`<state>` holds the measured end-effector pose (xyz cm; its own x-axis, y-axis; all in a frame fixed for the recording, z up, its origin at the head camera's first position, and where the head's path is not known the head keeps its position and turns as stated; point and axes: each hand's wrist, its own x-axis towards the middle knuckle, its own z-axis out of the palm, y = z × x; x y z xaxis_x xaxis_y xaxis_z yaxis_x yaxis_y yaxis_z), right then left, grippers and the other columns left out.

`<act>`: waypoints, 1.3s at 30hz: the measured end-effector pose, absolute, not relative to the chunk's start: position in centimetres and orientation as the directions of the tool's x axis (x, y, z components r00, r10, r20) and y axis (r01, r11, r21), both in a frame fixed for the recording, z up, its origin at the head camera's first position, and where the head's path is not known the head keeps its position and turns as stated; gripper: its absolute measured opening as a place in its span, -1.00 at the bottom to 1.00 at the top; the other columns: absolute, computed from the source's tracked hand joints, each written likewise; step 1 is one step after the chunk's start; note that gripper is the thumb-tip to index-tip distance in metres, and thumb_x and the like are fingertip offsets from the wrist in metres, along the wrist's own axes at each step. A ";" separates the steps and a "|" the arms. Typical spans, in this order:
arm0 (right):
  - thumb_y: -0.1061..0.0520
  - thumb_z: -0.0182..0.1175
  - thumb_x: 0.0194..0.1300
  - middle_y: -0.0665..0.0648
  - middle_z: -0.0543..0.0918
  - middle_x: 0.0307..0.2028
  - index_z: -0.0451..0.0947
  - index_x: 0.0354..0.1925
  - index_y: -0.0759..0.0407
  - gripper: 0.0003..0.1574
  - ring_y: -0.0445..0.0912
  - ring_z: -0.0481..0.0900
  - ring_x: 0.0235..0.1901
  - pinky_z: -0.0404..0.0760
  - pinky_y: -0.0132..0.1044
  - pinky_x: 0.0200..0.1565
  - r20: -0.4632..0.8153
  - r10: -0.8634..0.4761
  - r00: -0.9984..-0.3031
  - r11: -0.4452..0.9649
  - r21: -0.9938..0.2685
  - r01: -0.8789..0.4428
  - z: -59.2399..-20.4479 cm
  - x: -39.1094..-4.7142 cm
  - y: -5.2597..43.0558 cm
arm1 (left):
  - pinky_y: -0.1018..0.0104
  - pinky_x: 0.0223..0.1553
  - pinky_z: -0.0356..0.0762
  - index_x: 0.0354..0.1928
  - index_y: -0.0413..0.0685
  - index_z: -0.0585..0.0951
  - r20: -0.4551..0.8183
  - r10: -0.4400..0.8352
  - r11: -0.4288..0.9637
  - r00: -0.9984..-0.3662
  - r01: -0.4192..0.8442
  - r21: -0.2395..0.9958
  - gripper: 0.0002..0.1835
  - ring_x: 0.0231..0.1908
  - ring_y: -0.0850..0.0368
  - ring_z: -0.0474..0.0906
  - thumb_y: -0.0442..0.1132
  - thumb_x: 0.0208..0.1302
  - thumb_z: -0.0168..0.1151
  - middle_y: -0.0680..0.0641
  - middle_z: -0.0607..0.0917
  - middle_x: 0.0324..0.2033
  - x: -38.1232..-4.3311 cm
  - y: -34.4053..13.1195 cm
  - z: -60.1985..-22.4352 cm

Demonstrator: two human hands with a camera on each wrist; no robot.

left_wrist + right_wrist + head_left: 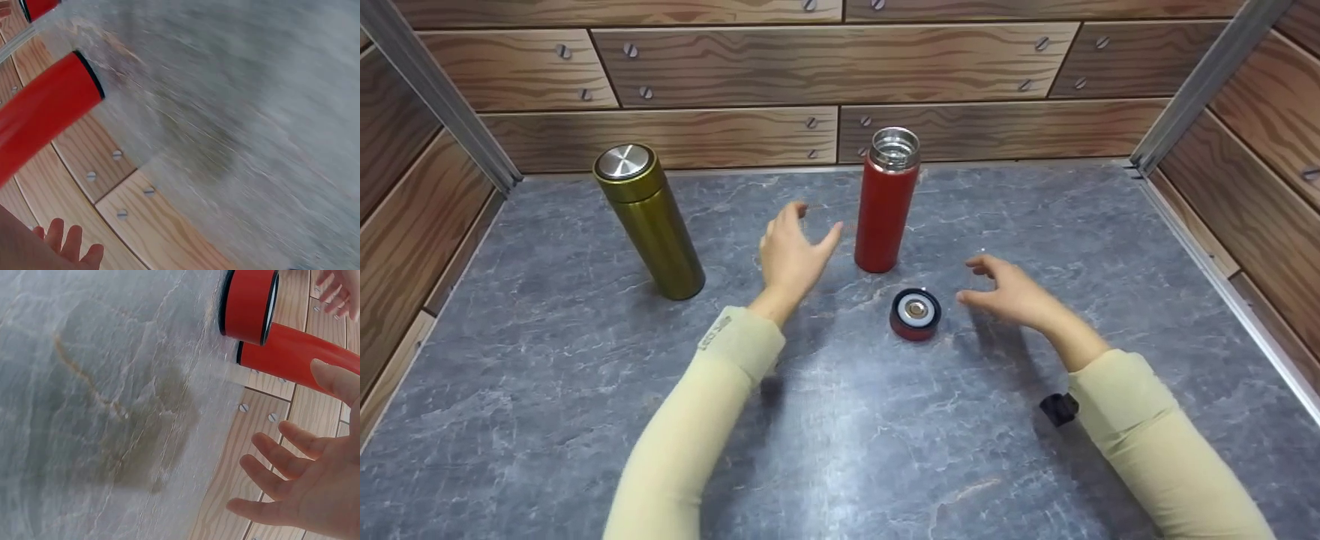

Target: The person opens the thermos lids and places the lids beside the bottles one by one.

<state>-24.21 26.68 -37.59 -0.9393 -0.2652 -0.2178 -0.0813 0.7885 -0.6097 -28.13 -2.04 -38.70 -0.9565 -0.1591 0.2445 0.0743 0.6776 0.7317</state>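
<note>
A red thermos bottle (885,214) stands upright without its lid, its steel mouth showing. Its red-and-black lid (916,315) lies upside down on the table in front of it. To the left of the bottle my left hand (791,255) hovers with fingers and thumb spread, apart from it. My right hand (1009,292) is just right of the lid, fingers parted and holding nothing. The right wrist view shows the lid (247,304), the bottle (298,354) and my right hand (315,478) with spread fingers. In the left wrist view the bottle (45,112) is beyond my left fingers.
A closed olive-gold thermos (656,225) stands at the left. The grey marbled tabletop (840,450) is bounded by wood-patterned panels (840,67) at the back and sides, with metal strips (1207,82) at the corners.
</note>
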 end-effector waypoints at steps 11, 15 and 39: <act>0.03 0.15 0.25 0.51 0.27 0.24 0.16 0.29 0.41 -0.21 0.39 0.20 0.25 0.17 0.24 0.26 -0.179 -0.273 -0.945 0.787 -0.607 -0.112 -37.3 -24.5 26.3 | 0.11 -0.10 0.48 0.01 0.00 0.52 0.182 -0.249 0.690 -0.951 -0.043 0.723 -0.46 -0.13 0.01 0.62 0.22 0.12 0.18 -0.03 0.70 -0.13 -25.7 -7.6 -38.9; 0.02 0.15 0.26 0.52 0.27 0.24 0.17 0.28 0.42 -0.22 0.40 0.20 0.25 0.18 0.24 0.25 -0.178 -0.276 -0.945 0.787 -0.605 -0.116 -37.3 -24.4 26.5 | 0.09 -0.15 0.49 -0.05 0.03 0.56 0.092 -0.246 0.713 -0.965 -0.116 0.691 -0.50 -0.18 0.05 0.64 0.23 0.14 0.14 0.00 0.73 -0.18 -24.6 -10.1 -38.4; 0.04 0.15 0.26 0.52 0.28 0.24 0.19 0.26 0.43 -0.25 0.39 0.21 0.25 0.17 0.24 0.26 -0.183 -0.291 -0.939 0.781 -0.612 -0.122 -37.4 -24.3 26.6 | -0.12 0.22 0.26 0.36 -0.38 0.04 -0.291 -0.208 0.711 -0.934 -0.349 0.610 0.22 0.26 -0.29 0.25 0.51 -0.05 0.07 -0.43 0.25 0.29 -23.2 -21.3 -36.9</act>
